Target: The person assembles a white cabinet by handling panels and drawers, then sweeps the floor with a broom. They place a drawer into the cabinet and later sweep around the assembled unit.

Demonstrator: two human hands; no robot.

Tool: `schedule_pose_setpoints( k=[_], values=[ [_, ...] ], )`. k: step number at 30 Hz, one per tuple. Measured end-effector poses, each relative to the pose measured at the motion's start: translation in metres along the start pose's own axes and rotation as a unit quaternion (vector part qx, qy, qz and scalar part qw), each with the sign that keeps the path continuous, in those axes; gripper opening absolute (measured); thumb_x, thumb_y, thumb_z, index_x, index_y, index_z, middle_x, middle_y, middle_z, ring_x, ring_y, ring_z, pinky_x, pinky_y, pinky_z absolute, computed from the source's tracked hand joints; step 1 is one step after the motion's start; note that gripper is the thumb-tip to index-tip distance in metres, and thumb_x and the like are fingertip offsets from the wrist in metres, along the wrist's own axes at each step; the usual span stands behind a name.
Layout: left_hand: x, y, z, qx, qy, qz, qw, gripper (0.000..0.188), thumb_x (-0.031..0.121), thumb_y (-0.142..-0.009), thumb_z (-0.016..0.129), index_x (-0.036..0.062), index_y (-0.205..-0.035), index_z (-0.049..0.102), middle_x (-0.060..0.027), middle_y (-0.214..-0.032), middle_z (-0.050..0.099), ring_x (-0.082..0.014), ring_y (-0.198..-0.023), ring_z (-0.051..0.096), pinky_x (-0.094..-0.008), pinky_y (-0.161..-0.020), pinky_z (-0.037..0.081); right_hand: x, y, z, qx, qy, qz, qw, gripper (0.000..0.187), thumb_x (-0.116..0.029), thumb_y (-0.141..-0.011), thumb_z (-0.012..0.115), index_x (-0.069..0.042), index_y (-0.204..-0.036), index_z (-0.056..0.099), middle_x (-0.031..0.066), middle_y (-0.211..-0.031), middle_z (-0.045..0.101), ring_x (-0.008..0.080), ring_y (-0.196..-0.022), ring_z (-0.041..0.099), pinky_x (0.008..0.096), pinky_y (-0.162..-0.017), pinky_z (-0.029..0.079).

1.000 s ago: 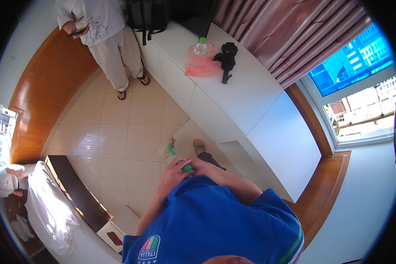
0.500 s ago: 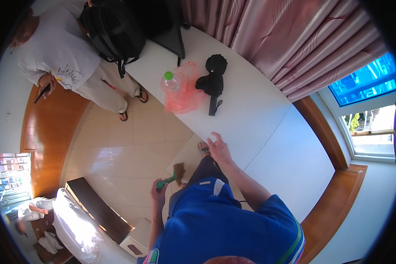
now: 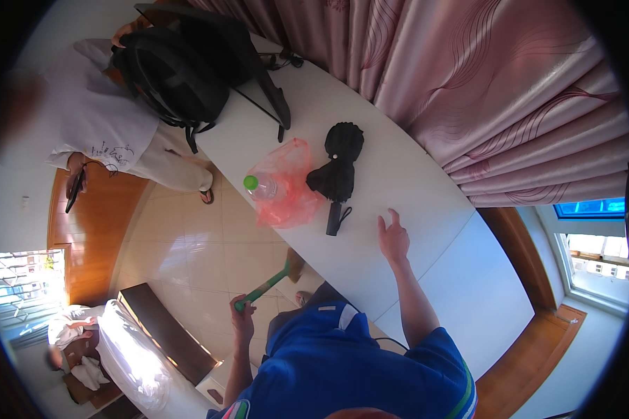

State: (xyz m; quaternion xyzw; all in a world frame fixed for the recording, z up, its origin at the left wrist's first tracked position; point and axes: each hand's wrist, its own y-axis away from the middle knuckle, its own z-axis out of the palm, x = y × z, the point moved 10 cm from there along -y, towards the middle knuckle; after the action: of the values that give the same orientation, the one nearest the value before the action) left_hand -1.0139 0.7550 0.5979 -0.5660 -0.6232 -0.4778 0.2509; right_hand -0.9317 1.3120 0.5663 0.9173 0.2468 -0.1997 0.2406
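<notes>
My left hand (image 3: 242, 315) is wrapped round the end of a small green-handled brush (image 3: 278, 277), held over the floor beside the table. Its tan bristles point away from me, close to the table's edge. Over the white table (image 3: 342, 269), my right hand (image 3: 394, 241) holds nothing, its fingers apart; whether it touches the top I cannot tell. Left of that hand lies a loosely folded black umbrella (image 3: 337, 174) with its handle toward me. Beside the umbrella, a pink plastic bag (image 3: 293, 199) sits with a clear green-capped bottle (image 3: 267, 187) in or against it.
A black backpack (image 3: 175, 84) and a dark monitor-like panel (image 3: 262, 77) occupy the table's far end. Another person in a white shirt (image 3: 108, 119) stands there, holding a phone. Pink curtains (image 3: 426, 77) line the right side. A second person (image 3: 70, 325) is at lower left.
My right hand has moved right, further over the table. My left hand has swung the brush so that more of its handle shows. The view has shifted, and the other person's arm reaches the backpack.
</notes>
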Motion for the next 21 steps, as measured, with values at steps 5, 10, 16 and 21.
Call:
schedule_pose_setpoints(
  k=[5, 10, 16, 21],
  values=[
    [-0.008, -0.011, 0.023, -0.041, -0.029, -0.029, 0.998, 0.03, 0.01, -0.102, 0.061, 0.0089, -0.13, 0.05, -0.0092, -0.108, 0.067, -0.0155, -0.084, 0.069, -0.0289, -0.07, 0.056, 0.004, -0.011, 0.008, -0.015, 0.008, -0.027, 1.0, 0.045, -0.04, -0.101, 0.058, -0.02, -0.139, 0.045, 0.0143, -0.075, 0.071, 0.041, -0.079, 0.07, 0.0526, -0.075, 0.054],
    [-0.022, -0.013, 0.01, -0.032, -0.063, -0.07, 0.995, 0.032, 0.012, -0.102, 0.062, 0.0108, -0.132, 0.049, -0.0097, -0.111, 0.067, -0.0156, -0.084, 0.07, -0.0284, -0.068, 0.056, -0.003, -0.016, 0.004, -0.038, 0.005, -0.047, 0.998, 0.04, -0.036, -0.1, 0.06, -0.02, -0.134, 0.046, 0.0197, -0.08, 0.072, 0.0426, -0.08, 0.071, 0.0537, -0.073, 0.055],
    [-0.034, -0.01, 0.008, -0.035, -0.052, -0.095, 0.993, 0.036, 0.014, -0.102, 0.063, 0.0115, -0.134, 0.047, -0.0104, -0.119, 0.065, -0.0174, -0.087, 0.071, -0.0299, -0.067, 0.056, -0.017, -0.058, -0.036, 0.145, 0.016, -0.14, 0.979, 0.024, -0.027, -0.096, 0.068, -0.012, -0.114, 0.064, 0.0103, -0.096, 0.063, 0.0329, -0.093, 0.064, 0.0481, -0.076, 0.053],
    [-0.037, -0.017, 0.011, -0.036, -0.051, -0.131, 0.989, 0.036, 0.012, -0.101, 0.062, 0.0112, -0.133, 0.046, -0.0116, -0.122, 0.063, -0.0184, -0.088, 0.071, -0.0304, -0.067, 0.056, -0.012, -0.101, -0.067, 0.23, 0.056, -0.179, 0.955, 0.033, -0.026, -0.094, 0.069, -0.009, -0.121, 0.062, 0.0135, -0.123, 0.058, 0.0343, -0.119, 0.054, 0.0494, -0.095, 0.045]
  ],
)
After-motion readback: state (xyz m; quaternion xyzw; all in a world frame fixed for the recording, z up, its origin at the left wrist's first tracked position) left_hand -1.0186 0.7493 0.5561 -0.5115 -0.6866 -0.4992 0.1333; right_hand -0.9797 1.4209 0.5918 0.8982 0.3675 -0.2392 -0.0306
